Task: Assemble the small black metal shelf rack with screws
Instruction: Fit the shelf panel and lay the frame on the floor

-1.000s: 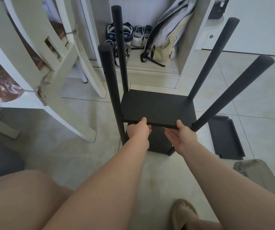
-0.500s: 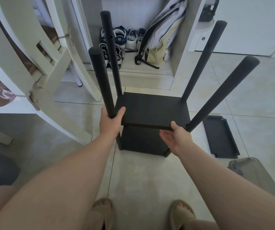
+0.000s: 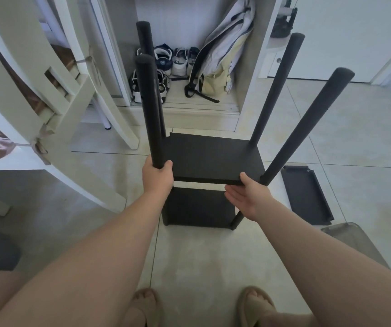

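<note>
The rack [image 3: 213, 159] is sitting upright on the floor [image 3: 213, 256], just ahead of the person's feet. The left hand [image 3: 158, 177] is wrapping its grip around the near-left post [image 3: 148, 109] at the level of the upper shelf, probably steadying the frame so it cannot tip or twist. The right hand [image 3: 246, 197] is supporting the shelf's front edge beside the near-right post. Its grip is apart, fingers straight beneath and thumb resting at the edge, seemingly levelling the panel for fixing. The rack's long axis is running vertically, with all four posts pointing up toward the camera. A spare panel [image 3: 305, 194] is lying on the floor to the right.
</note>
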The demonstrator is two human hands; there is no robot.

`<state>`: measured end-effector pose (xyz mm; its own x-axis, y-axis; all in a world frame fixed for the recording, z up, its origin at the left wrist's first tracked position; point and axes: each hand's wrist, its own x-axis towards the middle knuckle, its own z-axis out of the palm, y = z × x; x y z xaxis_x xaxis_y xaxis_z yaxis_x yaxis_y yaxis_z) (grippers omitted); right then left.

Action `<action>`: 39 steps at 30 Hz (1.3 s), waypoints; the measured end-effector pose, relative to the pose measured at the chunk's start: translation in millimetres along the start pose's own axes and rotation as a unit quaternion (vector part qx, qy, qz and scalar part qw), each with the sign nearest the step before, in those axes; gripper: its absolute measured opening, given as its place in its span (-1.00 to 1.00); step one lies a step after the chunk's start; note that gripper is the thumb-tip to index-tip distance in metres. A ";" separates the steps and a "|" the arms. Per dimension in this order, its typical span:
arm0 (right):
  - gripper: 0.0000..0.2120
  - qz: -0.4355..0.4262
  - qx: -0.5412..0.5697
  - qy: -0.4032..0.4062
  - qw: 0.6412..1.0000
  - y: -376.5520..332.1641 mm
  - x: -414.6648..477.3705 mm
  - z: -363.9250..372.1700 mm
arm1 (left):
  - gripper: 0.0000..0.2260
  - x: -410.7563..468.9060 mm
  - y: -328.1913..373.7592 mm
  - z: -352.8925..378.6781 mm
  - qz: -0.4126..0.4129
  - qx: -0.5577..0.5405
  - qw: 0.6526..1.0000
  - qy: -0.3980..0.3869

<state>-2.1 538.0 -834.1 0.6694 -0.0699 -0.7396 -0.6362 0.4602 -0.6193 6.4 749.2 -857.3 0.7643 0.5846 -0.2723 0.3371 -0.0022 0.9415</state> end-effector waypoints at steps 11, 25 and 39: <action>-0.62 -0.201 -0.458 0.013 0.866 -59.8 -60.2 -9.6 | -0.82 -15.0 86.4 19.2 0.148 0.144 0.978 -0.033; -0.66 -0.679 -0.586 0.084 0.434 -121.5 -127.7 -34.3 | -0.48 -33.1 96.3 79.1 0.321 0.435 0.835 -0.103; -0.79 -0.404 -0.733 0.106 0.537 -112.2 -0.7 -95.7 | -0.35 -30.1 59.1 153.5 0.310 0.506 0.776 -0.214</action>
<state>32.0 401.7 -789.3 0.9943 0.1060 0.0102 0.1060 -0.9764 -0.1881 87.7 606.9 -824.0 0.9916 -0.1059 -0.0743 -0.0747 -0.9377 0.3392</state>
